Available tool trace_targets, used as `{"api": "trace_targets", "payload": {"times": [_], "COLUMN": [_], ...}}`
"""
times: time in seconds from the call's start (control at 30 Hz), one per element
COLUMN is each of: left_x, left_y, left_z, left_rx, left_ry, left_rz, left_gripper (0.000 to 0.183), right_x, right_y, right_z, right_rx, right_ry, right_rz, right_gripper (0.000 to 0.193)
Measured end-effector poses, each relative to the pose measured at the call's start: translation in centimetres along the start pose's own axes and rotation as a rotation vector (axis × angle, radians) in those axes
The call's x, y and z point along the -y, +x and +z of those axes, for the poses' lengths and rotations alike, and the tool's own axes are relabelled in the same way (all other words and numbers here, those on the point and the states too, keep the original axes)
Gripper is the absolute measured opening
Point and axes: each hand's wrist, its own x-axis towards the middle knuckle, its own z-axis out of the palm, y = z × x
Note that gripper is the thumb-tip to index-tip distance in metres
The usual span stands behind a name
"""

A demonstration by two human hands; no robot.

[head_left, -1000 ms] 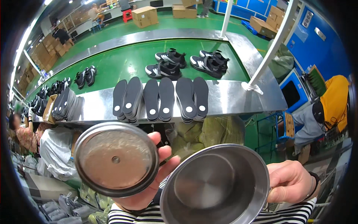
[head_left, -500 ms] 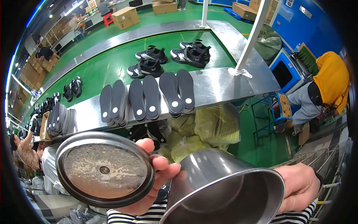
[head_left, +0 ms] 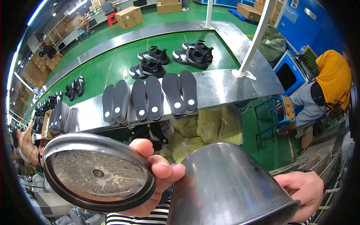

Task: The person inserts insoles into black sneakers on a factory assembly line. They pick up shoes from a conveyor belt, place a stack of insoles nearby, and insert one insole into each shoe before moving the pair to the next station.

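Head view: a long metal-edged green bench (head_left: 112, 71) is seen beyond; nearer, a steel cup (head_left: 221, 183) is held tipped, its mouth turned downward, by the right hand (head_left: 305, 189), whose fingers are clamped at its right side; to the left, a round lid (head_left: 98, 180), underside showing, is gripped at its rim by the left hand (head_left: 159, 174), fingers closed; dark insoles (head_left: 153, 97) are stacked along the bench's near edge.

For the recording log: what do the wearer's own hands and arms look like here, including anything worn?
The left hand and right hand are both ungloved, with bare fingers. A dark band circles the right wrist. Black-and-white striped clothing shows at the lower edge; whether it is sleeve or shirt front is unclear.
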Motion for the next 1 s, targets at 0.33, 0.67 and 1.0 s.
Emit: {"api": "trace_targets", "payload": {"times": [0.33,0.67,1.0], "left_x": [0.8,0.9,0.6], "left_y": [0.1,-0.1,-0.6], "left_z": [-0.1,-0.9,0.9], "left_rx": [0.025,0.058,-0.002], "left_ry": [0.043,-0.135,-0.079], "left_rz": [0.142,0.215,0.236], "left_gripper": [0.049,0.041,0.041], "right_x": [0.3,0.5,-0.3], "right_y": [1.0,1.6,1.2], "right_z": [-0.9,-2.0,-2.9], "right_rx": [0.025,0.125,0.255], "right_ry": [-0.134,-0.162,-0.029], "right_rz": [-0.048,-0.090,-0.047], "right_gripper": [0.020,0.016,0.022]}}
